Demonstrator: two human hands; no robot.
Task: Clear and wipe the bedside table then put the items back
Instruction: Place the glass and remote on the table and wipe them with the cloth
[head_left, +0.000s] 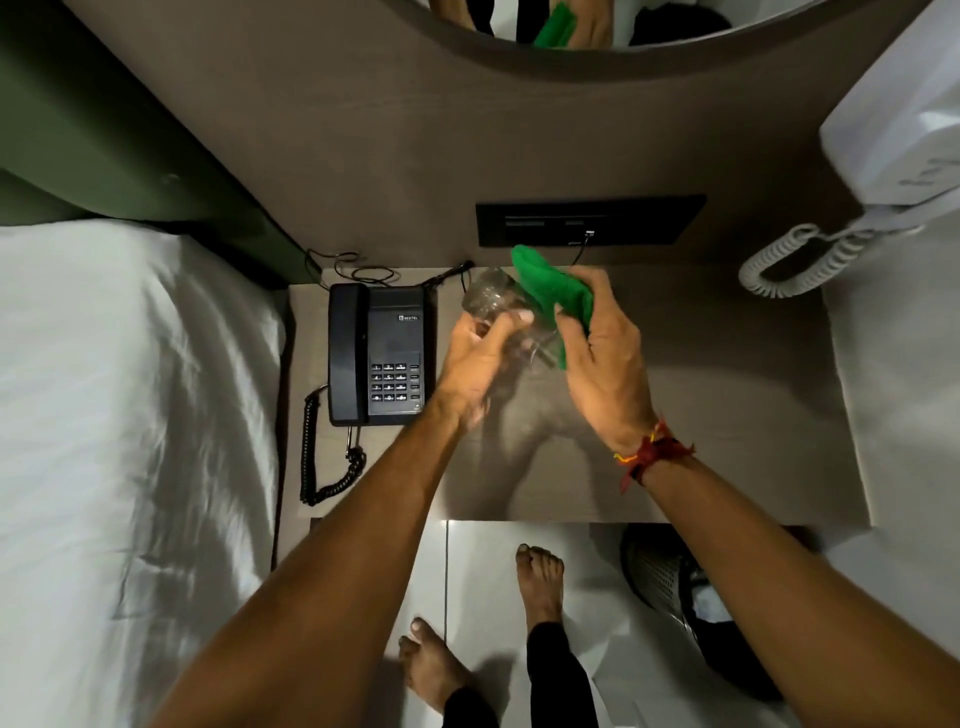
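My left hand (480, 358) grips a clear drinking glass (493, 299), held tilted above the bedside table (727, 415). My right hand (597, 358) holds a green cloth (550, 293) pressed against the glass's right side. A black desk telephone (379, 356) with its handset and coiled cord sits on the table's left part, beside the bed. Part of the glass is hidden by my fingers and the cloth.
A white-sheeted bed (130, 415) lies to the left. A black socket panel (592, 221) is set in the wall panel behind the table. A white wall phone (893, 145) with coiled cord hangs at right. A mesh bin (670, 577) stands under the table's right front.
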